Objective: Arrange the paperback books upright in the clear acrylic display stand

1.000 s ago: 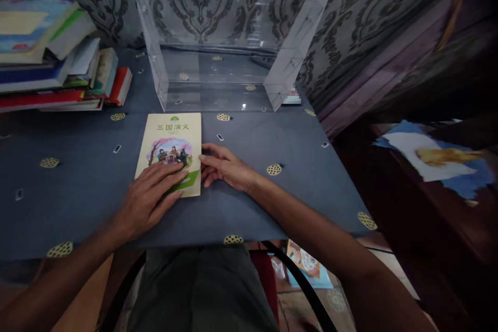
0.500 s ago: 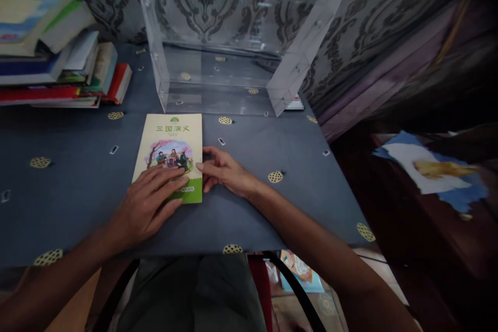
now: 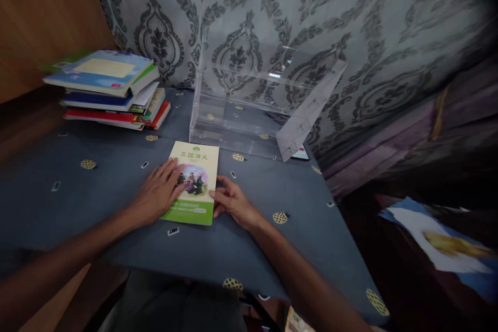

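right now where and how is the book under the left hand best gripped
Probably by its long right edge, from the right: the book lies cover up on the table, and the right hand is at that edge, thumb on the cover. The left hand covers part of the left side.

The book (image 3: pixel 202 163) lies on the table (image 3: pixel 257 254), in front of the rack (image 3: pixel 311 109). The left hand (image 3: pixel 157 192) rests on the book's left side; the right hand (image 3: pixel 233 202) is at its right edge. A stack of books (image 3: pixel 109 88) sits left of the rack, farther back than the single book. Papers (image 3: pixel 414 228) lie beyond the table's right edge.
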Motion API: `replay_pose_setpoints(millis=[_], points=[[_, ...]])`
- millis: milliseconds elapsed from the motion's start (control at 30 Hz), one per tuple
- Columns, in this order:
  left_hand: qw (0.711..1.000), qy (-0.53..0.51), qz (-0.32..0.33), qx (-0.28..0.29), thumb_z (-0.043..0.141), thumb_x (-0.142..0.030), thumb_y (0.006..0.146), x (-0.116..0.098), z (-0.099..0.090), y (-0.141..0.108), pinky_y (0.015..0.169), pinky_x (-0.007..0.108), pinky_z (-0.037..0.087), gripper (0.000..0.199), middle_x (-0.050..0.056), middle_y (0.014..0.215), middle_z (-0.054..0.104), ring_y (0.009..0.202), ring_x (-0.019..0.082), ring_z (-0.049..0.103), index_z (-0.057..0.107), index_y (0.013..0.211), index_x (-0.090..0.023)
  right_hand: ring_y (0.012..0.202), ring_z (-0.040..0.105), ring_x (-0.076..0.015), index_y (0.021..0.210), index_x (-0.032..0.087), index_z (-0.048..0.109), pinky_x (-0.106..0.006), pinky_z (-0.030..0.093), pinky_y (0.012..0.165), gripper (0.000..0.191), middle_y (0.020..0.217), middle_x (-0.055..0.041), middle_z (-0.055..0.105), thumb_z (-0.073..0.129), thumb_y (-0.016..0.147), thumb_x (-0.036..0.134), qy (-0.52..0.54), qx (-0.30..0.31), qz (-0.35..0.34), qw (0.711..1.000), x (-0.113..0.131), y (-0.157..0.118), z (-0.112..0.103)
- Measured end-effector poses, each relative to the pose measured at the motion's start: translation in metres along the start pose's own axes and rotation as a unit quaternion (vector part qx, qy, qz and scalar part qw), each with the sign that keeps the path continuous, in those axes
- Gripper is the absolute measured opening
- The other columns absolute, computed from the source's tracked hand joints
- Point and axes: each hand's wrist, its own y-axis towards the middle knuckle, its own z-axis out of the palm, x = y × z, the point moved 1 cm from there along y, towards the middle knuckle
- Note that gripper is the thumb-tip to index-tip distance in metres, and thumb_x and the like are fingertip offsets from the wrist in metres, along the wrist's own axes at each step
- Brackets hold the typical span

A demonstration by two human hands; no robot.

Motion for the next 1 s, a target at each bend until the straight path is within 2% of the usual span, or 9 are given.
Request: replay_pose_setpoints(millis=[167,300,400,500,633,767,833,900,1000], points=[[1.0,0.02,0.015,-0.006,0.03,-0.05,0.107,-0.003,-0.005,0.0,0.12,0.052,0.039,0.057,0.016,0.16,0.047,0.151,0.032,0.039,0.047,0.151,-0.018,0.051,0.059,-0.0132,0.129,0.02,0.047,-0.025,0.047,0.048,0.056,0.069,0.0063,0.062,0.07,0.087,0.05,-0.194,-0.06,-0.004,0.979,0.006,-0.008,0.0],[0.999,0.022,0.024,-0.018,0.035,-0.047,0.106,-0.003,-0.016,0.006,0.111,0.052,0.045,0.05,0.015,0.15,0.057,0.14,0.033,0.05,0.057,0.141,-0.02,0.062,0.062,-0.0144,0.111,0.02,0.064,-0.026,0.042,0.06,0.018,0.073,0.0013,0.068,0.061,0.095,0.028,-0.494,-0.164,-0.093,0.848,0.013,-0.03,0.011],[0.999,0.029,0.029,-0.02,0.039,-0.041,0.105,-0.003,-0.02,0.011,0.105,0.051,0.048,0.044,0.015,0.142,0.062,0.132,0.033,0.055,0.062,0.135,-0.02,0.069,0.068,-0.0166,0.089,0.019,0.067,-0.027,0.039,0.064,0.021,0.079,-0.0045,0.075,0.055,0.102,0.031,-0.625,-0.09,-0.098,0.769,0.008,-0.043,0.033],[0.999,0.021,0.026,-0.035,0.04,-0.039,0.104,-0.002,-0.019,0.012,0.103,0.05,0.049,0.041,0.014,0.139,0.063,0.129,0.032,0.055,0.063,0.133,-0.021,0.071,0.07,-0.019,0.092,0.019,0.068,-0.028,0.038,0.063,0.029,0.086,-0.0086,0.078,0.048,0.107,0.033,-0.686,-0.019,-0.086,0.722,0.001,-0.047,0.052],[0.998,0.009,0.028,-0.049,0.041,-0.039,0.103,-0.001,-0.017,0.01,0.104,0.05,0.047,0.041,0.014,0.138,0.063,0.129,0.032,0.055,0.064,0.132,-0.021,0.068,0.068,-0.0204,0.096,0.018,0.07,-0.029,0.037,0.061,0.034,0.086,-0.0117,0.078,0.043,0.108,0.035,-0.689,0.001,-0.082,0.72,-0.001,-0.045,0.055],[0.999,0.015,0.034,-0.03,0.042,-0.039,0.102,0.004,-0.019,0.018,0.098,0.048,0.05,0.038,0.014,0.134,0.064,0.125,0.033,0.056,0.065,0.127,-0.022,0.059,0.06,-0.0168,0.078,0.019,0.07,-0.028,0.032,0.059,0.034,0.07,-0.0058,0.071,0.052,0.103,0.034,-0.638,0.027,-0.085,0.765,0.016,-0.036,0.042],[0.999,0.019,0.028,-0.022,0.041,-0.038,0.102,0.008,-0.019,0.027,0.098,0.049,0.05,0.038,0.016,0.136,0.062,0.125,0.034,0.056,0.066,0.124,-0.02,0.059,0.059,-0.0168,0.078,0.02,0.07,-0.028,0.035,0.061,0.035,0.068,-0.0044,0.068,0.051,0.104,0.035,-0.614,-0.012,-0.091,0.784,0.032,-0.024,0.035],[1.0,0.022,0.01,-0.018,0.043,-0.037,0.101,0.013,-0.018,0.039,0.101,0.05,0.049,0.037,0.018,0.139,0.06,0.126,0.035,0.055,0.064,0.125,-0.018,0.071,0.066,-0.0209,0.094,0.019,0.072,-0.031,0.042,0.068,0.032,0.081,-0.0078,0.073,0.047,0.106,0.035,-0.611,-0.096,-0.108,0.778,0.047,-0.005,0.03],[0.999,0.025,-0.025,-0.009,0.045,-0.034,0.099,0.017,-0.015,0.055,0.104,0.052,0.047,0.038,0.02,0.142,0.057,0.127,0.036,0.055,0.062,0.129,-0.017,0.121,0.064,-0.0298,0.132,0.014,0.063,-0.039,0.048,0.1,0.034,0.13,-0.0186,0.069,0.052,0.104,0.03,-0.641,-0.151,-0.149,0.737,0.058,0.028,0.026]])
